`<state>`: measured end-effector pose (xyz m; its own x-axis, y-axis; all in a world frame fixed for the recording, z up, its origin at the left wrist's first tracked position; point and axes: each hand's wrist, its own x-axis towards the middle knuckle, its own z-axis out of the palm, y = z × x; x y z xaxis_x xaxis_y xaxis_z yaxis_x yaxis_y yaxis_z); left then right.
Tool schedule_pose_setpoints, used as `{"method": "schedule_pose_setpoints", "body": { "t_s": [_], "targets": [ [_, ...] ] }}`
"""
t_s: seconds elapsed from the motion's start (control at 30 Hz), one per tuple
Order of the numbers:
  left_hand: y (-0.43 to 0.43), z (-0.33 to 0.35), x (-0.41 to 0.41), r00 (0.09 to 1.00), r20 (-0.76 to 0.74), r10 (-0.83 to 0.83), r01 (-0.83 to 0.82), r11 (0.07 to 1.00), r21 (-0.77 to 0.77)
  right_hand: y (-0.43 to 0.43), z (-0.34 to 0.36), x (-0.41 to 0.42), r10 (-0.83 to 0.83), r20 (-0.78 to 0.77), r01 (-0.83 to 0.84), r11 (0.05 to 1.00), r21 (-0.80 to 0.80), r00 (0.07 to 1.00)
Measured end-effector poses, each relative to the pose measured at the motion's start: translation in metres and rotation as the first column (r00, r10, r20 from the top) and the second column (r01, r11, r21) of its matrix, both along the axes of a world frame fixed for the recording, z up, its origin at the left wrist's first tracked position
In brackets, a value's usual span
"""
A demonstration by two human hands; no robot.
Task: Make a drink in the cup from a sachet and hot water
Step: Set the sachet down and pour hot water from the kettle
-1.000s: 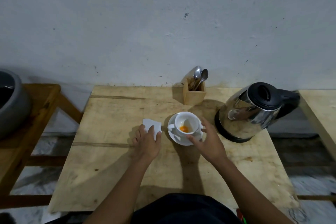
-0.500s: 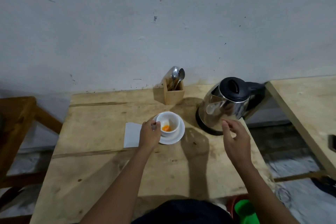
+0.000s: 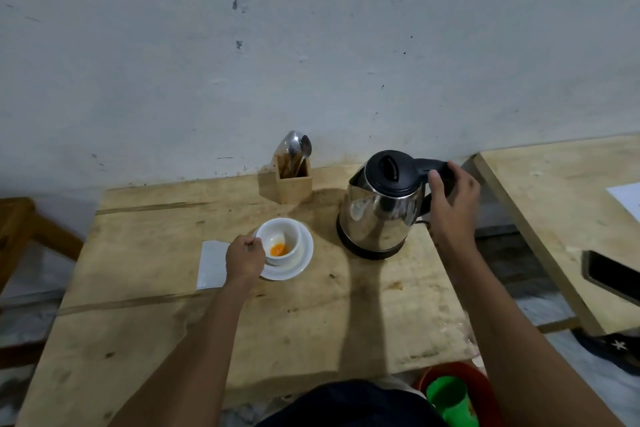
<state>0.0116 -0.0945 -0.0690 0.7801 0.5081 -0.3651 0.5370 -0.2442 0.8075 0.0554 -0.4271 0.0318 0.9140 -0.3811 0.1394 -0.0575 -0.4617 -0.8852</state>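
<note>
Left hand (image 3: 244,258): curled at the cup's left side, seemingly pinching its handle, likely to steady it for pouring.
Right hand (image 3: 450,208): fingers closing around the kettle handle; full grip not certain.
Cup (image 3: 279,241): on a saucer (image 3: 300,263), centre of counter (image 3: 311,322); orange powder at the bottom, no water yet.
Sachet (image 3: 212,263): white, flat, just left of the saucer, apparently emptied.
Kettle (image 3: 381,208): right of cup, on its base.
Spoon holder (image 3: 293,180): far edge, by the wall.

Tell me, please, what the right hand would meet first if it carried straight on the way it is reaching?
The kettle's black handle: the right hand is open around it, fingers curling toward it, apparently touching or nearly so; depth is unclear.
</note>
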Motion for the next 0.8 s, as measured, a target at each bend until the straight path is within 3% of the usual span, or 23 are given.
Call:
{"method": "schedule_pose_setpoints", "body": {
  "t_s": [0.3, 0.53, 0.8],
  "targets": [
    [-0.009, 0.005, 0.005, 0.996, -0.045, 0.072, -0.069, 0.996, 0.058, -0.033, 0.010, 0.057, 0.271, -0.083, -0.266, 0.962, 0.067, 0.959],
    [-0.014, 0.003, 0.004, 0.991, -0.041, 0.126, -0.121, 0.986, 0.116, -0.054, 0.013, 0.093, 0.556, -0.181, -0.558, 0.829, 0.045, 0.811],
    [-0.023, 0.005, 0.008, 0.990, -0.048, 0.131, -0.120, 0.974, 0.194, -0.066, 0.008, 0.109, 0.715, -0.241, -0.705, 0.695, 0.144, 0.656]
  ]
}}
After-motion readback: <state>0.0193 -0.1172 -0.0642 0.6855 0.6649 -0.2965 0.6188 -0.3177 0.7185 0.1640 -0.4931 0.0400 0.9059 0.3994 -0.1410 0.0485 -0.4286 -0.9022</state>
